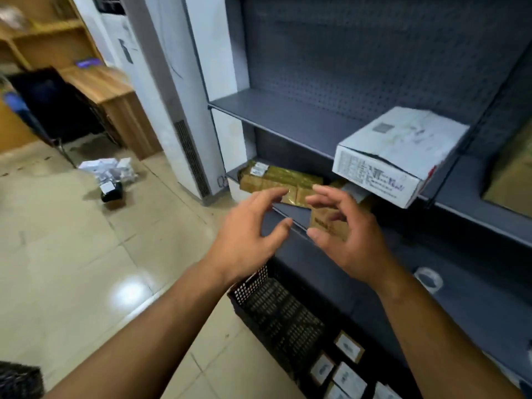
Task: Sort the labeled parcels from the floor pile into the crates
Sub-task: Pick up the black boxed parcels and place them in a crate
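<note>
Left hand (247,234), right hand (348,234): empty, fingers spread, curved. Small brown parcel (326,224) on shelf edge, just behind right hand. Floor pile (108,172) well left. Risk: white box (403,156) overhangs shelf (273,110); a bump could topple it.

Dark grey shelving (288,110) with pegboard back (359,67); roll of tape (429,279) on a lower shelf; white floor-standing air conditioner (161,90) alongside; wooden tabletop (100,82) bearing small purple item (87,63); glossy beige tiled floor (72,240).
</note>
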{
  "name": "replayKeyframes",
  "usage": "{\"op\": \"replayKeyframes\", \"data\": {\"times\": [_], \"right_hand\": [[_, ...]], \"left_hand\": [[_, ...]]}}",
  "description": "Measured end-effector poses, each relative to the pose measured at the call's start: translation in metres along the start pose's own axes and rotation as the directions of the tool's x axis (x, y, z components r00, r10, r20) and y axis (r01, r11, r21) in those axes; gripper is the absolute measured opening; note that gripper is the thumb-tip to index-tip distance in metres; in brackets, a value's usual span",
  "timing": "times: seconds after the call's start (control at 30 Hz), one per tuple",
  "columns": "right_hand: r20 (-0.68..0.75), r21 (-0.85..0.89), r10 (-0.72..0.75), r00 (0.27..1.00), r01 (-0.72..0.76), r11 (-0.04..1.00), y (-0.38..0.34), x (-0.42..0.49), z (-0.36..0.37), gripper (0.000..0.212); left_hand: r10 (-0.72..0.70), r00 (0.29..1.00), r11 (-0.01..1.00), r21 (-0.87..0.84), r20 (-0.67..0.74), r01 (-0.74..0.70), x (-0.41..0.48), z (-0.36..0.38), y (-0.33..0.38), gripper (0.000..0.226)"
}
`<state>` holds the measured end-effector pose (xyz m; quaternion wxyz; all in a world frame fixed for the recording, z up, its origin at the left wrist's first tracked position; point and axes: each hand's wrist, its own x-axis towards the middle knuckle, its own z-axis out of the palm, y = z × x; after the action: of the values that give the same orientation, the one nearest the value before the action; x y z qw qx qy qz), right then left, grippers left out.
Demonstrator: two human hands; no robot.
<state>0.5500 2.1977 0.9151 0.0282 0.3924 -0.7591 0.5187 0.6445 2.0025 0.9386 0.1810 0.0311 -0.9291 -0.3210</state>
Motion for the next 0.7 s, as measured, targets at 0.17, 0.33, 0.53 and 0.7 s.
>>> {"op": "replayKeyframes", "data": {"times": [0.17, 0.33, 0.53, 0.7], "right_hand": [[0.059, -0.025, -0.093, 0.994, 0.094, 0.995, -0.075, 0.052, 0.052, 0.060], [0.119, -0.056, -0.125, 0.985, 0.132, 0.990, -0.141, 0.092, 0.125, 0.058], [0.208, -0.038, -0.186, 0.960, 0.198, 0.979, -0.194, 0.132, 0.236, 0.062], [0.322, 0.013, -0.248, 0.914, 0.257, 0.966, -0.218, 0.160, 0.330, 0.065]], "left_hand": [[0.005, 0.991, 0.999, -0.039, -0.133, -0.010, -0.012, -0.102, -0.029, 0.047], [-0.019, 0.977, 1.000, 0.016, -0.210, 0.023, -0.044, -0.192, -0.075, 0.050], [-0.133, 0.940, 0.986, 0.055, -0.314, 0.158, -0.095, -0.281, -0.154, 0.050], [-0.235, 0.893, 0.962, 0.042, -0.384, 0.271, -0.130, -0.334, -0.214, 0.053]]}}
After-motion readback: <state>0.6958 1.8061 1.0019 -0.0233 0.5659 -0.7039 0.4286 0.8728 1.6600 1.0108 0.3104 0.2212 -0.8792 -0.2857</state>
